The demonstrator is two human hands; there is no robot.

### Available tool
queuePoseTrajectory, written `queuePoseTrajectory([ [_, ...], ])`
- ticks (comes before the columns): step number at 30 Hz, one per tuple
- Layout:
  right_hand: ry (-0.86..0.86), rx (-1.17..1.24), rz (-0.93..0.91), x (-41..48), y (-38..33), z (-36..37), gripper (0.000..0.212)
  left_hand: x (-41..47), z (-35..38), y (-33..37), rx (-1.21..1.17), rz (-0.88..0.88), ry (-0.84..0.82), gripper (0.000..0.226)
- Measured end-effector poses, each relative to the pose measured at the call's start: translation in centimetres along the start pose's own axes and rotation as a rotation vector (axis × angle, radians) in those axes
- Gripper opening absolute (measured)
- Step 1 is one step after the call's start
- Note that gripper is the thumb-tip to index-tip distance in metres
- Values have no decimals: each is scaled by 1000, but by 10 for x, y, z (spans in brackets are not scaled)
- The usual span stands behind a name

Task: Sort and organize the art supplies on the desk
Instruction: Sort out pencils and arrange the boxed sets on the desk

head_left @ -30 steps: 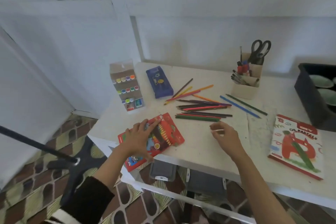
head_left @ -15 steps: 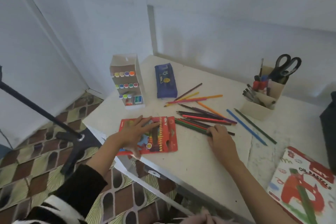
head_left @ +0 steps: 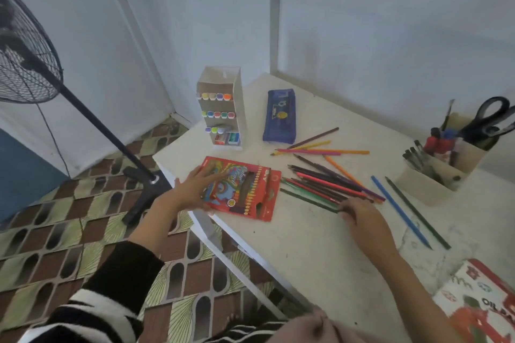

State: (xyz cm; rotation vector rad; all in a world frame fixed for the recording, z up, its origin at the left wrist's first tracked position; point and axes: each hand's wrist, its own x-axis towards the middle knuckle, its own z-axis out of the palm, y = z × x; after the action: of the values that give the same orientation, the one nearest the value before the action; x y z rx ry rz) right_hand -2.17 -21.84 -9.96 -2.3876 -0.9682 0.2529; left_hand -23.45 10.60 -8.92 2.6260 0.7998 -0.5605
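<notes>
Loose coloured pencils (head_left: pixel 326 184) piled mid-desk, just right of red pencil box (head_left: pixel 259 195). Right hand (head_left: pixel 362 217) on pile's near ends, fingers bent; grip unclear. Left hand (head_left: pixel 195 189) spread wide, flat on box. White desk (head_left: pixel 306 253); patterned tile floor (head_left: pixel 69 245); standing fan (head_left: pixel 25 64) left.

The pencil pack (head_left: pixel 250 192) is laid flat at the near left corner of the desk (head_left: pixel 320 245), with the left hand (head_left: pixel 192 189) rested on its left half. Behind it the marker rack (head_left: pixel 223 108) is stood at the left edge, with the pencil case (head_left: pixel 279 115) laid just to its right. Loose pencils (head_left: pixel 328 181) are piled right of the pack, their near ends touched by the right hand (head_left: pixel 359 213). The organizer (head_left: pixel 437 175), scissors (head_left: pixel 490 117) stuck in it, is parked far right, the oil pastels box (head_left: pixel 482 303) near right
</notes>
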Motion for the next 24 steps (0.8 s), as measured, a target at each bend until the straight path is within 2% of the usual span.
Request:
queuePoseTrajectory([
  [6,-116,24,-166,9,-38,34,7,-8,1,-16,-63,-1,19,99],
  [9,-191,129,-271,17,-54,57,20,-13,2,-16,-108,-16,39,97],
  [11,-222,162,-319,21,-66,70,27,-13,3,-14,-226,-1,73,99],
  [14,-207,315,-302,21,-85,83,25,-15,5,-7,-362,-18,120,104],
  [20,-123,483,-156,17,-101,103,15,-8,10,-15,-415,-38,143,114],
  [24,-193,564,-143,15,-99,99,25,-5,16,-21,-389,-16,90,113],
])
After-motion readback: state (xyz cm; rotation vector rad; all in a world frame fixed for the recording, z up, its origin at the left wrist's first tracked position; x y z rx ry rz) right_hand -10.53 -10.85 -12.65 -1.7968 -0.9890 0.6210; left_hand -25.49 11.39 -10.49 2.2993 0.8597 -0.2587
